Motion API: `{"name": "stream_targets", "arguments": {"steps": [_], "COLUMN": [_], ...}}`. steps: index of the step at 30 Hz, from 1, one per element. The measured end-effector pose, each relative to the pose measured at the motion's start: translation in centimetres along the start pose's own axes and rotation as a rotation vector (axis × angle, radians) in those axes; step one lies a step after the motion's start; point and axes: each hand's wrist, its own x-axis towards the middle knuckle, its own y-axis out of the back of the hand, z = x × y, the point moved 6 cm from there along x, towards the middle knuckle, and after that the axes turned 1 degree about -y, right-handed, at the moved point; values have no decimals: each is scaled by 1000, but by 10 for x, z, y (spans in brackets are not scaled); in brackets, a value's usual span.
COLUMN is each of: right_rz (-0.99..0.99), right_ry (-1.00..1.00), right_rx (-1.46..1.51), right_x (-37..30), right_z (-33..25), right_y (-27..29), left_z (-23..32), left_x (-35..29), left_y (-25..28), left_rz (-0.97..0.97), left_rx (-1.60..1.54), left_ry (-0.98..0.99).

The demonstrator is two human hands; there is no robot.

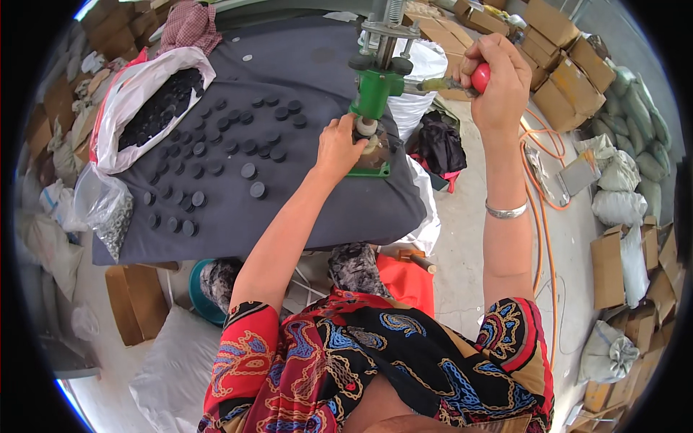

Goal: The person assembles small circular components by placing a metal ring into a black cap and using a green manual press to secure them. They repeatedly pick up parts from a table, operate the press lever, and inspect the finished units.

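Black caps (249, 171) lie scattered left on the bench (310, 216). The left hand's (335, 150) fingers flank the white part (366, 128) beneath the green press (370, 94), grip unclear, apparently positioning; the right hand (499, 81) grasps the red knob (481, 78). Pressing would need left fingers clear.

The press (371, 94) is green, its knob (481, 78) red, the caps (249, 171) black.
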Motion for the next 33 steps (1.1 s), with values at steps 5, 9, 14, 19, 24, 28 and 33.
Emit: {"name": "stream_targets", "arguments": {"steps": [5,9,14,19,24,28,33], "right_rz": [1,-19,-91,-96,-34,-20,-65], "right_ry": [25,46,378,258,43,17,334], "right_rx": [2,-4,85,-56,-44,-46,-8], "right_x": [-13,-45,-102,-90,-57,-48,-99], "right_z": [0,1,18,17,5,3,16], "right_y": [0,4,15,10,7,4,11], "left_z": [-5,-9,3,4,12,6,-2], "left_x": [2,-1,-15,-30,-38,-44,-44], "left_y": [-8,-9,12,58,72,62,44], "left_rz": [6,-19,17,64,81,61,53], "left_rx": [-67,-148,-115,-44,13,5,-36], "left_ry": [63,111,66,100,108,153,112]}}
